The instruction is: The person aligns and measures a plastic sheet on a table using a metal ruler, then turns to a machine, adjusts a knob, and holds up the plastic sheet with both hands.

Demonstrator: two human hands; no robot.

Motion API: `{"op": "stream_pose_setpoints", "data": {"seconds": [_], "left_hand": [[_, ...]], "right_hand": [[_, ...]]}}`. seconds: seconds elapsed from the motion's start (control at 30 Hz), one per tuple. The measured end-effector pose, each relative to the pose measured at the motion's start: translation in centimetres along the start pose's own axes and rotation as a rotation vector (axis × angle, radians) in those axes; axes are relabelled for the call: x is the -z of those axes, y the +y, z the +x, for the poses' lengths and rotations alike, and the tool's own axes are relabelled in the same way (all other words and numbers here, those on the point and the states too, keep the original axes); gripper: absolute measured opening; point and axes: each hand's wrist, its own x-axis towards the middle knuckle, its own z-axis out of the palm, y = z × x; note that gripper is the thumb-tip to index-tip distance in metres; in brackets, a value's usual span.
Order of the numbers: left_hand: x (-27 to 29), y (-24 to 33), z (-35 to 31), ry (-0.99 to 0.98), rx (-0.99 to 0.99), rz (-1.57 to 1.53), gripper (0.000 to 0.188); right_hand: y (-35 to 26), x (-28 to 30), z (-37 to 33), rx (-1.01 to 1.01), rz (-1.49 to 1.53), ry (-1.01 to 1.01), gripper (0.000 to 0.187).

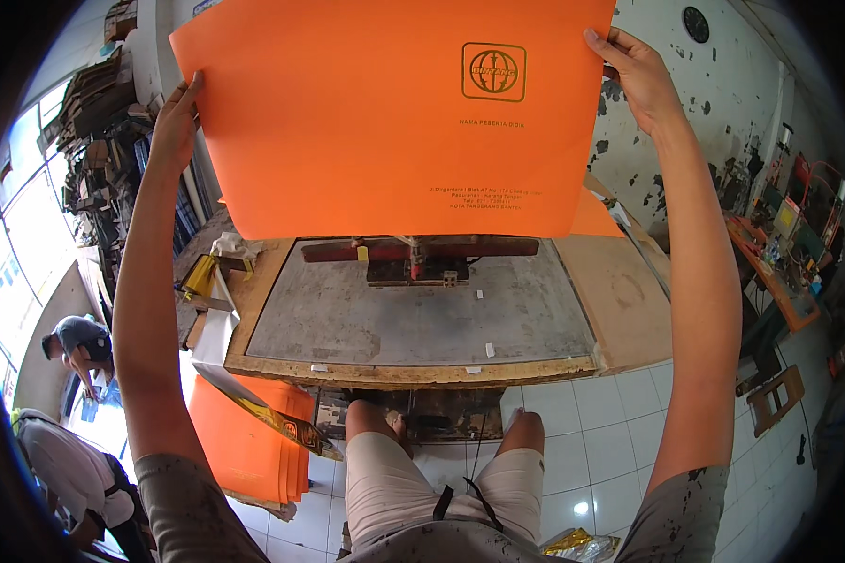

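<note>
Both my arms are raised, holding up a large orange sheet [347, 122] printed with a gold emblem and small lettering on its right half. My left hand [176, 117] pinches the sheet's left edge. At the upper right edge, my right hand [637, 75] grips it between thumb and fingers. Below the sheet lies the flat grey metal bed [413, 328] of a press, framed in wood. The press head [415, 267], with a red bar, shows partly; the sheet hides what is above it. Small white tabs [488, 350] sit on the bed and its front edge.
Several orange sheets [244, 441] are stacked low at the left. A strip of gold foil [282, 427] hangs off the bed's left corner. Two other people [75, 488] work at the far left. A cluttered wooden bench [770, 267] stands right, and crumpled foil [582, 544] lies on the tiled floor.
</note>
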Motion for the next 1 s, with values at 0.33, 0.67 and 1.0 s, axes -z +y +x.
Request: {"op": "stream_pose_setpoints", "data": {"seconds": [0.33,0.67,1.0], "left_hand": [[-0.3,0.0,-0.4,-0.017,-0.016,0.002,0.044],[-0.4,-0.3,-0.5,-0.015,-0.010,0.006,0.040],[0.1,-0.6,-0.3,-0.012,-0.001,0.003,0.041]], "right_hand": [[-0.1,0.1,-0.4,-0.029,0.020,-0.012,0.038],[0.3,0.4,-0.3,-0.022,0.033,-0.012,0.037],[0.5,0.2,-0.5,-0.014,0.024,-0.025,0.038]]}}
